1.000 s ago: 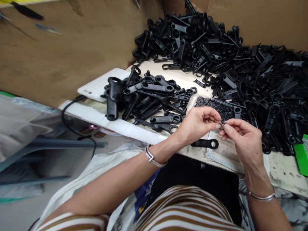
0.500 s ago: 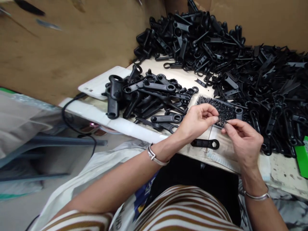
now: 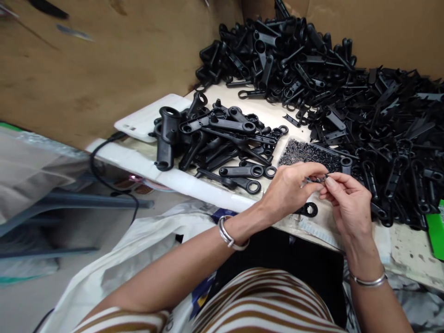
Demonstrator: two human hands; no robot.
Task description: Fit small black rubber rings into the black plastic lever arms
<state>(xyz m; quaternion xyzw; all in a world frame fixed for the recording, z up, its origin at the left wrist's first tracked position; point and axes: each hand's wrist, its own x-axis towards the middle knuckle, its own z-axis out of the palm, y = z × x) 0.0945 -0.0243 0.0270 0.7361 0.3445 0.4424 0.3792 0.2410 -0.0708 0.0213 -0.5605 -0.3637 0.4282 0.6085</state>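
My left hand [image 3: 289,187] is closed, with small dark pieces [image 3: 314,179] showing between its curled fingers and thumb. Fingertip to fingertip with it, my right hand [image 3: 352,201] pinches a tiny black piece [image 3: 326,175]; its exact kind is too small to make out. Just behind both hands stands a clear shallow box [image 3: 281,150] full of small black parts [image 3: 305,153]. Beneath my left hand lies a black plastic arm with a toothed ring end [image 3: 315,210], the rest of it covered by the hand.
A loose group of black plastic arms [image 3: 232,125] lies on the left of the table, beside a white flat device [image 3: 145,118] with a black cable [image 3: 93,159]. Large heaps of black parts [image 3: 284,55] fill the back and right. A green object [image 3: 435,233] sits at the right edge.
My hands have come together, the left moving right and slightly down over the black arm. Dark small pieces now show in the left fingers. The view has shifted slightly.
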